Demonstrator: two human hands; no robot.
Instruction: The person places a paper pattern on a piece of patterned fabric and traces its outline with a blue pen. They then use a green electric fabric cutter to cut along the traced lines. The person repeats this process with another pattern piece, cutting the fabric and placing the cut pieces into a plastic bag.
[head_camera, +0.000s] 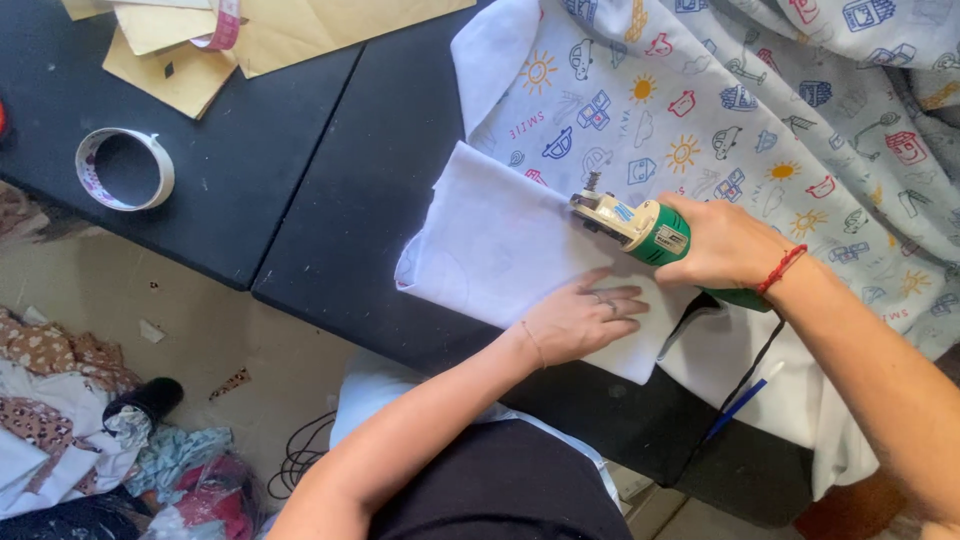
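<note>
The green electric cutter (640, 232) was held closed in the right hand's (725, 245) grip, on the folded white fabric (500, 245). Just beside the cutter, the left hand (580, 320) was pressed flat, holding nothing, apparently to steady the fabric on the black surface (340, 220).

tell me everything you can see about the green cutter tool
The green cutter tool is a handheld electric fabric cutter: glossy green plastic body, cream front housing with a small metal part on top. It lies nearly level, nose pointing left, on the folded white fabric. The right hand grips its body; a black cord trails behind.
</note>
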